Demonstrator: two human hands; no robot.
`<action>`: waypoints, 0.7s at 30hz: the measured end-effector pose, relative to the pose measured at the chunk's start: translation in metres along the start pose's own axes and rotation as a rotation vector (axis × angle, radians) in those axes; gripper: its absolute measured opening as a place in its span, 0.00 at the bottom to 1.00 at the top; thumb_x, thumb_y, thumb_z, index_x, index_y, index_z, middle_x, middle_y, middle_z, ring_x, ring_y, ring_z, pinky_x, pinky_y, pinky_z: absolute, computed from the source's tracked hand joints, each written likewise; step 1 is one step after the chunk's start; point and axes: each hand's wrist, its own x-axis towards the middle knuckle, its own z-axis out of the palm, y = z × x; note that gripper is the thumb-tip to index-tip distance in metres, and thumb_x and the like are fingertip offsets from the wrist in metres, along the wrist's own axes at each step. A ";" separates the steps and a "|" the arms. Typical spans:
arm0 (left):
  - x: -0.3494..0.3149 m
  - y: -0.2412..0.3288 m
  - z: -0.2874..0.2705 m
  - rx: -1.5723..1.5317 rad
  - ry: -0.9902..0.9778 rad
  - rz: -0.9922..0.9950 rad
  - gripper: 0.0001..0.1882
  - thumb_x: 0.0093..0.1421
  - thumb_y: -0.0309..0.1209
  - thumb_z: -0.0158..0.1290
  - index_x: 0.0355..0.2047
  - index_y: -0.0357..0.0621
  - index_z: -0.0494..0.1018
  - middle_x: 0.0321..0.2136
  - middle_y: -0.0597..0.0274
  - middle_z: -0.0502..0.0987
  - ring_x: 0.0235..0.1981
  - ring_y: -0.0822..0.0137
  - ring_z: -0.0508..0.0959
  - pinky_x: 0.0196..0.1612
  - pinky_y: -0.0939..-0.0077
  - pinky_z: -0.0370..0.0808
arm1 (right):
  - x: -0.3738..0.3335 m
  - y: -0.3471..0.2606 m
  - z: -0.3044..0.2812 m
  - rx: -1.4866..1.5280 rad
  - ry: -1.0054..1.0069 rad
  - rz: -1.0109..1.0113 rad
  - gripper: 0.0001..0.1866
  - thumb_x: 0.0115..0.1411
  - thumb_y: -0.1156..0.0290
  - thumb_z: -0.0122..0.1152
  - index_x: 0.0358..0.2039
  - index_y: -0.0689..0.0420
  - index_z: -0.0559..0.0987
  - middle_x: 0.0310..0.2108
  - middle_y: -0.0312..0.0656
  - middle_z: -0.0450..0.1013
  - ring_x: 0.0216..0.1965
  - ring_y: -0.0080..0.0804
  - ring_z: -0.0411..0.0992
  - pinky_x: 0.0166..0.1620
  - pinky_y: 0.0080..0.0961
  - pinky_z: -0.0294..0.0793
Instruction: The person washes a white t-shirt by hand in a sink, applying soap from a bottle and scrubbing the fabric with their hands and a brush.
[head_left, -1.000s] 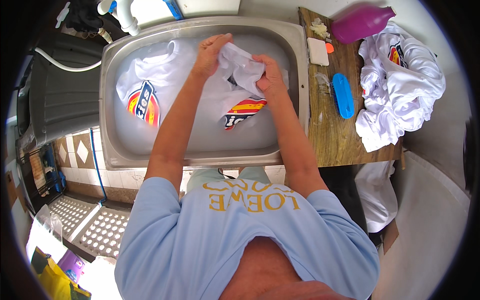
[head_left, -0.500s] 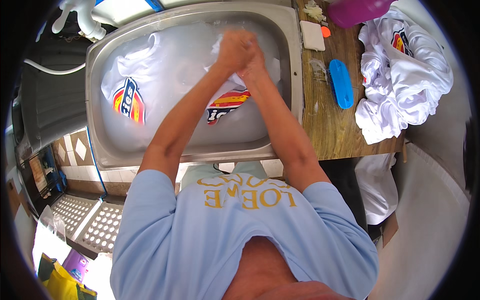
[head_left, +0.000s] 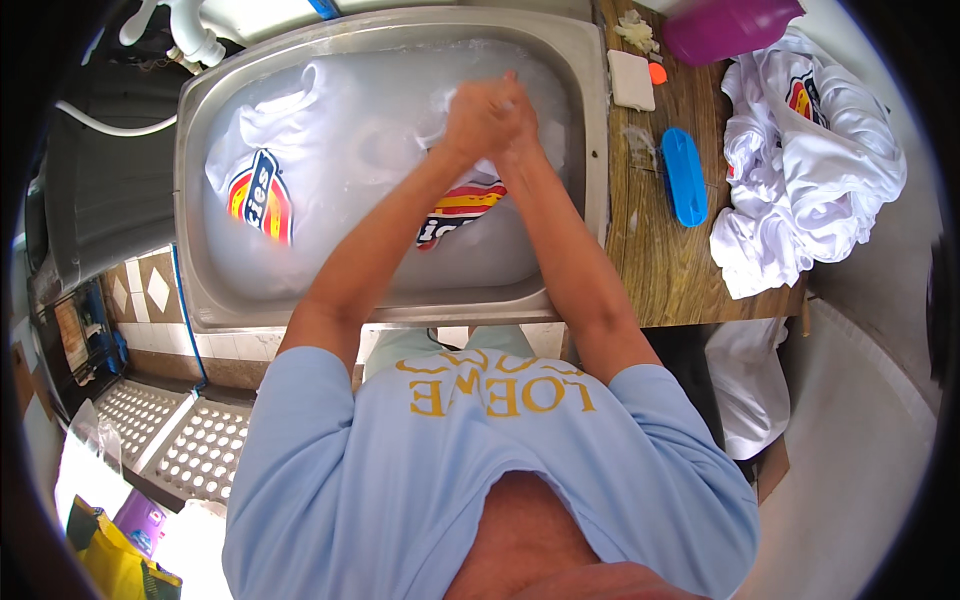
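Both my hands are pressed together over the right half of a metal sink (head_left: 592,200) of cloudy water. My left hand (head_left: 482,120) and my right hand (head_left: 518,122) are closed on a white T-shirt (head_left: 466,205) with a red, yellow and black print. Its printed part trails in the water beneath my wrists; the bunched cloth between my fingers is mostly hidden. Apart from my hands, a second white garment (head_left: 285,135) with a similar print floats in the left half of the sink.
On the wooden counter (head_left: 640,280) to the right lie a blue brush (head_left: 684,177), a pale soap bar (head_left: 631,80), an orange cap (head_left: 657,74) and a heap of white garments (head_left: 800,170). A purple container (head_left: 730,28) stands behind. A white tap (head_left: 190,35) is at the far left.
My joined hands have come slightly nearer and to the right, staying closed on the T-shirt. The whole view has shifted a little.
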 end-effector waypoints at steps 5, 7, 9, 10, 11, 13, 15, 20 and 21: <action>0.027 -0.025 -0.059 -0.257 -0.189 -0.687 0.19 0.56 0.44 0.59 0.22 0.40 0.74 0.18 0.65 0.72 0.20 0.75 0.66 0.24 0.73 0.64 | -0.009 -0.018 0.002 -0.102 0.252 -0.178 0.19 0.59 0.48 0.59 0.28 0.51 0.68 0.23 0.35 0.63 0.26 0.29 0.65 0.34 0.33 0.70; 0.025 -0.029 -0.074 -0.527 -0.339 -0.795 0.17 0.56 0.43 0.59 0.26 0.40 0.75 0.23 0.72 0.74 0.25 0.80 0.70 0.28 0.80 0.66 | -0.005 -0.031 -0.005 -0.107 0.240 -0.197 0.21 0.57 0.47 0.61 0.30 0.52 0.68 0.26 0.36 0.63 0.27 0.32 0.64 0.36 0.35 0.71; 0.022 -0.008 -0.087 -0.433 -0.461 -0.714 0.16 0.56 0.42 0.60 0.29 0.40 0.76 0.25 0.70 0.75 0.29 0.78 0.71 0.33 0.80 0.68 | -0.009 -0.034 0.006 -0.156 0.314 -0.202 0.24 0.57 0.45 0.61 0.32 0.54 0.68 0.27 0.38 0.63 0.28 0.34 0.64 0.38 0.36 0.71; 0.019 0.002 -0.094 -0.382 -0.513 -0.677 0.16 0.56 0.42 0.61 0.30 0.40 0.76 0.27 0.70 0.75 0.30 0.77 0.72 0.36 0.81 0.69 | -0.013 -0.032 0.012 -0.182 0.347 -0.198 0.25 0.56 0.45 0.61 0.33 0.55 0.68 0.28 0.38 0.62 0.28 0.35 0.64 0.39 0.36 0.72; 0.016 0.003 -0.096 -0.470 -0.501 -0.708 0.15 0.56 0.41 0.60 0.32 0.40 0.77 0.28 0.69 0.76 0.32 0.77 0.73 0.38 0.80 0.69 | -0.017 -0.031 0.017 -0.185 0.335 -0.183 0.25 0.57 0.45 0.60 0.34 0.56 0.68 0.29 0.40 0.64 0.29 0.35 0.65 0.40 0.36 0.72; 0.008 0.004 -0.097 -0.651 -0.474 -0.768 0.15 0.56 0.39 0.60 0.36 0.39 0.77 0.31 0.67 0.77 0.36 0.75 0.74 0.42 0.80 0.70 | -0.023 -0.028 0.023 -0.191 0.312 -0.152 0.26 0.58 0.45 0.59 0.35 0.57 0.68 0.30 0.43 0.66 0.32 0.36 0.68 0.41 0.36 0.72; 0.005 0.007 -0.095 -0.776 -0.353 -0.761 0.15 0.59 0.36 0.57 0.42 0.39 0.76 0.35 0.66 0.77 0.37 0.75 0.75 0.44 0.79 0.70 | -0.023 -0.027 0.026 -0.177 0.230 -0.111 0.26 0.59 0.45 0.57 0.37 0.58 0.69 0.35 0.46 0.68 0.37 0.36 0.70 0.43 0.36 0.72; 0.002 0.016 -0.083 -1.078 -0.153 -0.825 0.14 0.63 0.35 0.52 0.43 0.37 0.74 0.39 0.63 0.77 0.39 0.72 0.76 0.46 0.77 0.71 | -0.034 -0.027 0.028 -0.306 0.163 -0.128 0.23 0.62 0.50 0.55 0.43 0.59 0.70 0.43 0.46 0.71 0.42 0.34 0.72 0.45 0.35 0.72; 0.001 0.019 -0.081 -1.094 -0.145 -0.825 0.14 0.63 0.35 0.51 0.43 0.37 0.74 0.39 0.62 0.77 0.39 0.71 0.76 0.46 0.76 0.72 | -0.035 -0.030 0.021 -0.415 0.215 -0.135 0.22 0.63 0.52 0.55 0.44 0.58 0.70 0.43 0.45 0.71 0.42 0.32 0.72 0.45 0.33 0.72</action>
